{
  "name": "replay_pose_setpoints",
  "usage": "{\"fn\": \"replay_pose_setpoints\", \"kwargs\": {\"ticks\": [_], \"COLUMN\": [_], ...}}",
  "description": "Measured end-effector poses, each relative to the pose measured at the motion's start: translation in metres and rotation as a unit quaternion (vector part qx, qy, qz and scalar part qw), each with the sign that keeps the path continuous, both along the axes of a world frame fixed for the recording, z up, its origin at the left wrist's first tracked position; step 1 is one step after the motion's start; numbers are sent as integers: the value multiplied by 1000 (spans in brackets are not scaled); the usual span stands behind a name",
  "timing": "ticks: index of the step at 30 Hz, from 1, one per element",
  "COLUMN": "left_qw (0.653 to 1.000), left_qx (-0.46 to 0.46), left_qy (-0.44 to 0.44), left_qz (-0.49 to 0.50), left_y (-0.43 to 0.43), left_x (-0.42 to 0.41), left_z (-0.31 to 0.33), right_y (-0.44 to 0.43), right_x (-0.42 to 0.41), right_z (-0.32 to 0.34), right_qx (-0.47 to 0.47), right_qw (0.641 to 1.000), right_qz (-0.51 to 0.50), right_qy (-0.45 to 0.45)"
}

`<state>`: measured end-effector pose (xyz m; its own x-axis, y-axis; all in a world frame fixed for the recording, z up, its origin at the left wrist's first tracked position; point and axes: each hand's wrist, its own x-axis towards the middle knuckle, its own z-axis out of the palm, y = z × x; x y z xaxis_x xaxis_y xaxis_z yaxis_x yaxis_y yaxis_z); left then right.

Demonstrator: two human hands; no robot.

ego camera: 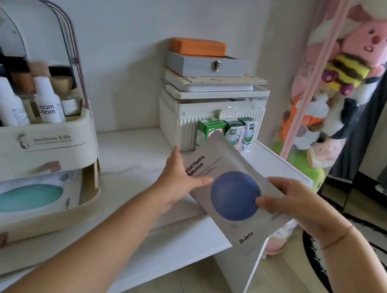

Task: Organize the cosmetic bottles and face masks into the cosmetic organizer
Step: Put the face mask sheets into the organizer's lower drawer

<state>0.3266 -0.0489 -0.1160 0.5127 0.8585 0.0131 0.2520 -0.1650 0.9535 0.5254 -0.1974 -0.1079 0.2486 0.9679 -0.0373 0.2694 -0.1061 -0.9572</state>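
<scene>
A grey face mask packet (pixel 233 190) with a blue circle hangs tilted above the table's right part. My left hand (pixel 181 172) grips its left edge, thumb on the front. My right hand (pixel 289 201) pinches its right edge. The cream cosmetic organizer (pixel 44 146) stands at the left with its clear lid raised. Several cosmetic bottles (pixel 48 102) stand in its upper tray. Its lower drawer (pixel 26 219) is pulled out, and a face mask packet with a teal circle (pixel 26 196) lies inside.
A white ribbed storage box (pixel 183 122) stands at the back, stacked with a grey latched case (pixel 204 65) and an orange block (pixel 198 46). Milk cartons (pixel 232 132) stand before it. A hanging net of plush toys (pixel 333 92) fills the right. The white table (pixel 135 160) ends near my arms.
</scene>
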Motion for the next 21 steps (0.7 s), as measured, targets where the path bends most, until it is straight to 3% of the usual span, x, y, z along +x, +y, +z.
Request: {"fn": "replay_pose_setpoints", "kwargs": {"ticks": [3,5,7,10,13,15,18,21], "left_qw": [998,995,994,989,989,990,991,985], "left_qx": [63,96,89,83,60,26,24,79], "left_qy": [2,-6,-43,-79,-83,-99,-87,-88], "left_qz": [-32,2,41,90,108,101,102,122], "left_y": [13,17,22,23,18,13,7,4], "left_x": [-34,-52,-63,-76,-83,-82,-78,-77], "left_z": [19,27,29,19,-4,-15,-21,-17], "right_y": [24,40,54,70,76,75,74,77], "right_x": [-18,-28,-36,-45,-56,-65,-78,-83], "right_z": [28,43,49,37,0,-27,-46,-43], "right_qx": [16,29,64,143,182,178,192,231], "right_qw": [987,968,958,964,975,965,956,949], "right_qz": [44,60,31,-84,-113,-102,-116,-115], "right_qy": [-152,-244,-279,-206,58,166,191,181]}}
